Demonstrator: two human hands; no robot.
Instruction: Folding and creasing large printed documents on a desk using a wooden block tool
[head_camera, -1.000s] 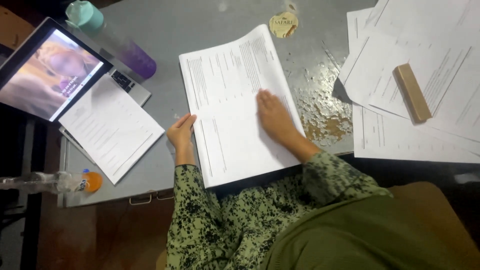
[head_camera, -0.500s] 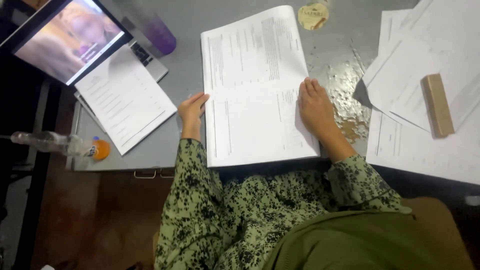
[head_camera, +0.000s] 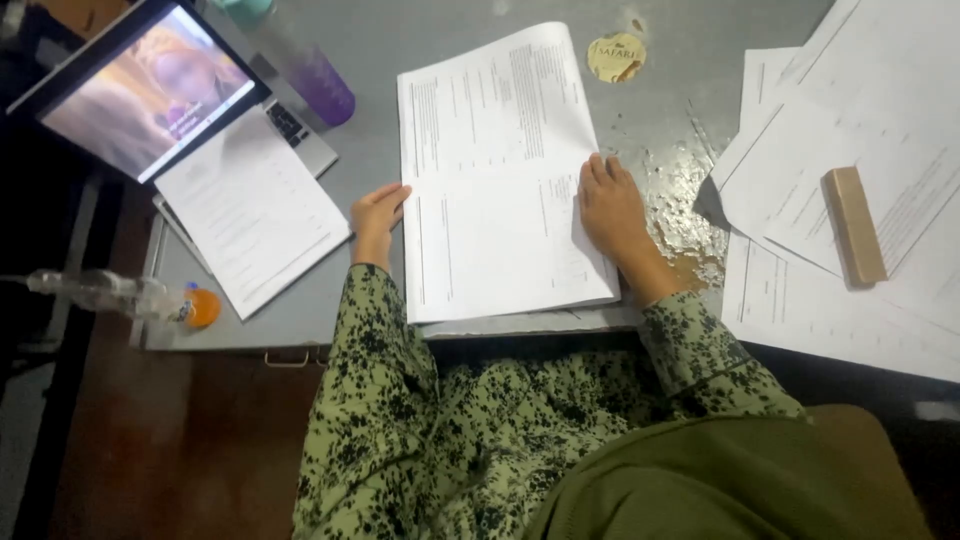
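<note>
The thick stack of white printed paper sheets (head_camera: 495, 180) lies on the grey metal desk (head_camera: 440, 40) between the two hands, its near edge hanging slightly past the desk's front edge. The left hand (head_camera: 376, 218) rests against the stack's left edge, fingers loosely curled and touching the side of the sheets without clamping them. The right hand (head_camera: 610, 208) lies flat, palm down and fingers spread, on the stack's right margin, pressing the top sheet.

Beyond the left hand, a single white printed sheet (head_camera: 250, 215) lies across the keyboard of an open grey laptop (head_camera: 150, 85), with a translucent purple bottle (head_camera: 318, 85) just behind it. Left of that hand, a clear plastic bottle with an orange cap (head_camera: 130, 295) lies at the desk's edge. Right of the right hand is a patch of flaked, peeling desk surface (head_camera: 685, 215), then loose white sheets (head_camera: 850, 290) weighted by a tan rectangular block (head_camera: 853, 225).

With only flat pressure on one side, the upper sheets could probably slide or fan out if either hand pushes sideways. The overhanging near edge might bend or tip the stack toward the lap. Rough flakes beside the right hand could snag or soil the bottom sheets.
</note>
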